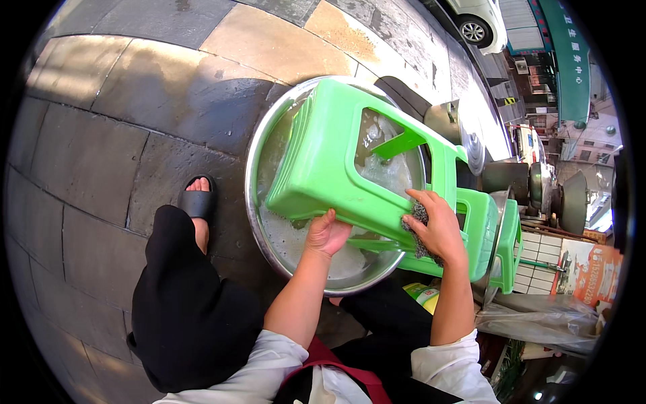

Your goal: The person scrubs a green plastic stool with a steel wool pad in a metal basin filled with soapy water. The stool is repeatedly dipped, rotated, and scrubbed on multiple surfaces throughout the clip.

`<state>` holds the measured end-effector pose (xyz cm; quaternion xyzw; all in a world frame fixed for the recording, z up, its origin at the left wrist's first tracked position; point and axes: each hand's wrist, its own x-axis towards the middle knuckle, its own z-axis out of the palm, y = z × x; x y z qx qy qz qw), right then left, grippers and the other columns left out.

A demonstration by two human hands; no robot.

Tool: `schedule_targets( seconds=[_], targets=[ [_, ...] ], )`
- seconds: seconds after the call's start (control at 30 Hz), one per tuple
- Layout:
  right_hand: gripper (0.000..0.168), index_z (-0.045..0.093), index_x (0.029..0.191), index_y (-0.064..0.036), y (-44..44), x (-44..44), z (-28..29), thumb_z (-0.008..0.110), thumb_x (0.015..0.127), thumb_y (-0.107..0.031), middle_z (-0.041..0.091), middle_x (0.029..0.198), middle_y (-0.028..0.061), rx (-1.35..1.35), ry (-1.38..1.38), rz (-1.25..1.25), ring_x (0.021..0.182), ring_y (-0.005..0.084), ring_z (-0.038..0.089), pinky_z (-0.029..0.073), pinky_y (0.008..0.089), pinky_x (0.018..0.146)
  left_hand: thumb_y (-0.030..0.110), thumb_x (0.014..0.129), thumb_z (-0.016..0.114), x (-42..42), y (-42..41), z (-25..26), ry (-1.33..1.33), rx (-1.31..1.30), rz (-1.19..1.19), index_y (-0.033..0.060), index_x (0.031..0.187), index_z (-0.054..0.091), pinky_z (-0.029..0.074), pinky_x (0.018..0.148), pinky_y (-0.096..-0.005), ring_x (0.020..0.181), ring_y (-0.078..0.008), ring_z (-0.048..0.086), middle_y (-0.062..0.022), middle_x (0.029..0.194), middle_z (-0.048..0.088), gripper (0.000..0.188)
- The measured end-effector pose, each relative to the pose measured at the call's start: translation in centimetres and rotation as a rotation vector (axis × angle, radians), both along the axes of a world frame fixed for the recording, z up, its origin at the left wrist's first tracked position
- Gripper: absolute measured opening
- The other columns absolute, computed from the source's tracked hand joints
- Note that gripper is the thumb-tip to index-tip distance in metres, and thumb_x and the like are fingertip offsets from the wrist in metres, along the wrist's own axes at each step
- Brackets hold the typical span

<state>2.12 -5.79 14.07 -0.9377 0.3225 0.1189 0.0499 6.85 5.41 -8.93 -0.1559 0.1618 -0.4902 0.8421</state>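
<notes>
A green plastic stool (323, 161) lies tilted on its side over a wide metal basin (256, 217) of soapy water (298, 242). My left hand (327, 233) grips the stool's lower edge, thumb on the outer face and the fingers hidden beneath it. In my right hand (435, 222) is a grey steel-wool scourer (420, 230), pressed against one leg of the stool. Suds show through the opening in the stool's side.
More green plastic stools (482, 227) stand close on the right, partly behind my right forearm. Metal pots (505, 178) are farther right. A yellow-green package (423, 295) lies beside the basin. My sandalled foot (197, 199) rests on wet paving slabs (171, 187). A white car (482, 22) is parked beyond.
</notes>
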Motion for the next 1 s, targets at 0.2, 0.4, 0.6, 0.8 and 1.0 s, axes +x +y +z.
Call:
schedule_targets(
  seconds=[0.2,0.4,0.6,0.8,1.0],
  targets=[
    [0.042,0.064,0.111,-0.005,-2.1,-0.1,0.0,0.077,0.074,-0.022,0.061,0.101,0.0148,0.057,0.108,-0.068,0.098,0.0352,0.058,0.046,0.0408,0.086,0.016,0.085,0.072,0.8,-1.7,1.2,0.014,-0.006,0.018,0.0078,0.124,0.059,0.037,0.108,-0.0431,0.118,-0.0236,0.056,-0.0063,0.121,0.064,0.042],
    [0.039,0.061,0.110,-0.002,-1.2,-2.8,1.3,0.076,0.074,-0.010,0.059,0.098,0.0126,0.153,-0.198,-0.232,0.094,0.0285,0.058,0.044,0.0340,0.087,0.006,0.089,0.066,1.7,-2.0,4.9,-0.148,-0.041,-0.035,0.0052,0.123,0.058,0.041,0.104,-0.0421,0.115,-0.0219,0.057,-0.0064,0.119,0.063,0.035],
    [0.040,0.060,0.114,-0.001,-0.4,-9.6,1.2,0.070,0.076,-0.011,0.061,0.105,0.0087,0.208,-0.399,-0.399,0.096,0.0209,0.059,0.046,0.0318,0.087,0.002,0.086,0.070,2.4,-2.8,10.3,-0.501,0.004,-0.104,0.0045,0.118,0.059,0.048,0.090,-0.0304,0.103,-0.0138,0.059,-0.0026,0.111,0.063,0.034],
    [0.040,0.058,0.117,-0.001,0.6,-14.2,0.3,0.067,0.079,-0.009,0.059,0.106,0.0046,0.329,-0.660,-0.572,0.096,0.0147,0.056,0.047,0.0300,0.085,0.010,0.086,0.072,3.5,-2.8,17.2,-0.818,0.145,-0.359,0.0032,0.113,0.062,0.048,0.084,-0.0270,0.097,-0.0106,0.058,-0.0012,0.106,0.063,0.030],
    [0.043,0.056,0.122,0.000,3.3,-16.7,-4.1,0.067,0.082,-0.009,0.057,0.120,0.0090,0.223,-0.774,-0.657,0.114,0.0203,0.052,0.039,0.0330,0.101,0.030,0.087,0.073,-0.1,-4.5,17.2,-0.533,0.230,-0.190,0.0019,0.118,0.057,0.047,0.079,-0.0274,0.096,-0.0117,0.057,-0.0023,0.109,0.061,0.045]
  ],
)
